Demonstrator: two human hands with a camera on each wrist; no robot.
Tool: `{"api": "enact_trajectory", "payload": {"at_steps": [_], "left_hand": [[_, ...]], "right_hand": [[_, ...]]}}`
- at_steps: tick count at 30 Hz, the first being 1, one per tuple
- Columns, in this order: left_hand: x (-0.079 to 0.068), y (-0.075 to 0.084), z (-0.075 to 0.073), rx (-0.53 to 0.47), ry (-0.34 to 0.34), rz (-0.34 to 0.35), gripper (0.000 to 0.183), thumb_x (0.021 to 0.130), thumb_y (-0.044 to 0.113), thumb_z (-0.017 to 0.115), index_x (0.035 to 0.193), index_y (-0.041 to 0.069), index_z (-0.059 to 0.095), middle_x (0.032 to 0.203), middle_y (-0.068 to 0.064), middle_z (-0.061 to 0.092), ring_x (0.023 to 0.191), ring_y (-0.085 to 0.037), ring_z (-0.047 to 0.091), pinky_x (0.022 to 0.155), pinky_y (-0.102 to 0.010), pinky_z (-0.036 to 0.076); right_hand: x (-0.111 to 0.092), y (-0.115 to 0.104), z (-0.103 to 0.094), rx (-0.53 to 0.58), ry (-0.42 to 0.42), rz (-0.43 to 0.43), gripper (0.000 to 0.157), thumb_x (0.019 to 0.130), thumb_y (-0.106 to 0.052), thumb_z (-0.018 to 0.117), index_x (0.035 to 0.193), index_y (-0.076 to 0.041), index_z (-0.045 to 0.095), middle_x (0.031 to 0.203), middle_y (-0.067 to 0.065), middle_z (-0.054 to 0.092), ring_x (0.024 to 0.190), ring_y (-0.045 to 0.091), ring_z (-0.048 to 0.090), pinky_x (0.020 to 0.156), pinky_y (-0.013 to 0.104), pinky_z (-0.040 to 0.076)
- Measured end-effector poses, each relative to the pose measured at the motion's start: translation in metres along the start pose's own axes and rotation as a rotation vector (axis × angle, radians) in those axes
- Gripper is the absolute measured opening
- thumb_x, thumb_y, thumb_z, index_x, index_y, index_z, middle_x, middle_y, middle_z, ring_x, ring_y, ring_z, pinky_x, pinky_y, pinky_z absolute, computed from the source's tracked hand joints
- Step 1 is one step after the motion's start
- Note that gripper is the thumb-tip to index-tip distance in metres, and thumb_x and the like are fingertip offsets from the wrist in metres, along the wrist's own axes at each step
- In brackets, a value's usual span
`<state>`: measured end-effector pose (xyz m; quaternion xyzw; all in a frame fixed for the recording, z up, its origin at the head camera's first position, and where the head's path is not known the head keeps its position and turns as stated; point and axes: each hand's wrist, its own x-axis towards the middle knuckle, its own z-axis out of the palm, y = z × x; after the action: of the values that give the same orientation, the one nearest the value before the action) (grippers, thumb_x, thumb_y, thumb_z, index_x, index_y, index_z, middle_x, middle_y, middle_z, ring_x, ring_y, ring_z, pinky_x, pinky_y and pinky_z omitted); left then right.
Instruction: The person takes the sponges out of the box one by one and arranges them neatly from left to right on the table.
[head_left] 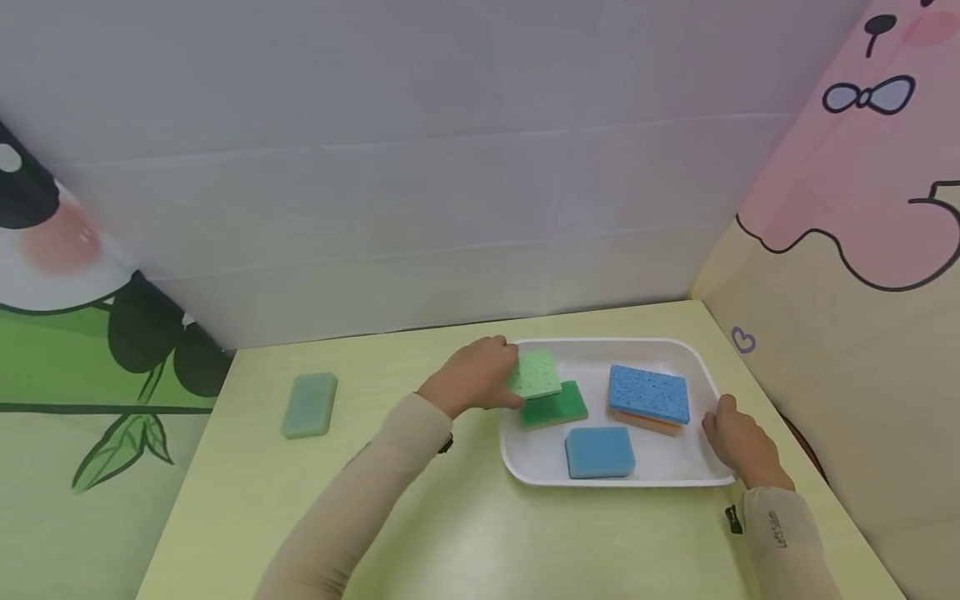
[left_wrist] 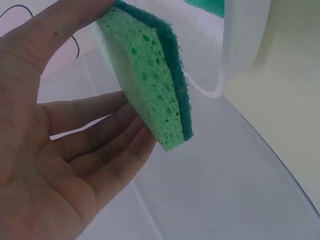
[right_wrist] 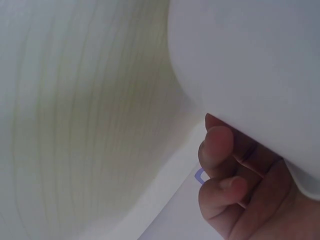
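My left hand holds a light green sponge by its edges, between thumb and fingers, over the left part of a white tray. The left wrist view shows a dark green scouring layer on that sponge's face. Below it in the tray lies a sponge with a green top and a peach-coloured lower side. On the tray's right side, my right hand grips the rim; the right wrist view shows its fingers curled against the tray's outer side, the thumb hidden.
A blue sponge with an orange lower layer lies in the tray's right half, and a plain blue sponge near its front edge. A pale green sponge rests on the table at the left. Walls stand behind and on both sides.
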<state>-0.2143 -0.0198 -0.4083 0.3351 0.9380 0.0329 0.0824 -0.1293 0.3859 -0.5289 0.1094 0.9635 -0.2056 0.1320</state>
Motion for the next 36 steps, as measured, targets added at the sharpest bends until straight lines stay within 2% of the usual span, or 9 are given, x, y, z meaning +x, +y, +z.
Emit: {"api": "enact_trajectory", "payload": {"at_steps": [5, 12, 19, 26, 36], "left_hand": [[-0.006, -0.006, 0.003, -0.001, 0.02, -0.032, 0.046, 0.077, 0.048, 0.082, 0.095, 0.009, 0.064, 0.086, 0.001, 0.054, 0.077, -0.016, 0.053, 0.066, -0.03, 0.047], [-0.019, -0.017, 0.004, -0.024, 0.033, -0.093, 0.052, 0.076, 0.05, 0.083, 0.095, 0.007, 0.061, 0.083, 0.0, 0.052, 0.075, -0.017, 0.052, 0.065, -0.031, 0.046], [-0.033, -0.035, 0.005, -0.044, 0.032, -0.147, 0.053, 0.076, 0.049, 0.082, 0.096, 0.006, 0.06, 0.082, 0.0, 0.052, 0.074, -0.018, 0.051, 0.064, -0.032, 0.045], [-0.05, -0.057, 0.008, -0.074, 0.035, -0.26, 0.055, 0.077, 0.052, 0.08, 0.092, 0.004, 0.058, 0.08, -0.004, 0.053, 0.07, -0.02, 0.052, 0.059, -0.034, 0.045], [-0.069, -0.072, 0.012, -0.088, 0.073, -0.422, 0.054, 0.08, 0.054, 0.077, 0.083, 0.004, 0.058, 0.073, -0.006, 0.054, 0.064, -0.021, 0.053, 0.052, -0.033, 0.046]], "right_hand": [[0.0, -0.001, 0.0, 0.002, -0.007, 0.003, 0.035, 0.105, -0.023, 0.033, 0.119, 0.01, 0.028, 0.087, 0.03, 0.055, 0.068, 0.033, 0.052, 0.055, 0.044, 0.043], [0.001, 0.0, 0.0, 0.005, -0.014, 0.009, 0.035, 0.106, -0.023, 0.033, 0.119, 0.01, 0.028, 0.087, 0.029, 0.055, 0.068, 0.033, 0.052, 0.055, 0.044, 0.043], [0.001, 0.0, 0.0, 0.004, -0.022, 0.015, 0.035, 0.106, -0.022, 0.034, 0.119, 0.01, 0.027, 0.089, 0.031, 0.054, 0.069, 0.034, 0.052, 0.055, 0.044, 0.043], [-0.001, -0.001, -0.002, 0.008, -0.029, 0.021, 0.036, 0.105, -0.022, 0.034, 0.12, 0.01, 0.027, 0.089, 0.03, 0.054, 0.069, 0.034, 0.052, 0.055, 0.043, 0.043], [-0.002, -0.001, -0.002, 0.009, -0.027, 0.01, 0.036, 0.105, -0.022, 0.033, 0.119, 0.01, 0.027, 0.088, 0.03, 0.054, 0.069, 0.033, 0.052, 0.055, 0.043, 0.043]]}}
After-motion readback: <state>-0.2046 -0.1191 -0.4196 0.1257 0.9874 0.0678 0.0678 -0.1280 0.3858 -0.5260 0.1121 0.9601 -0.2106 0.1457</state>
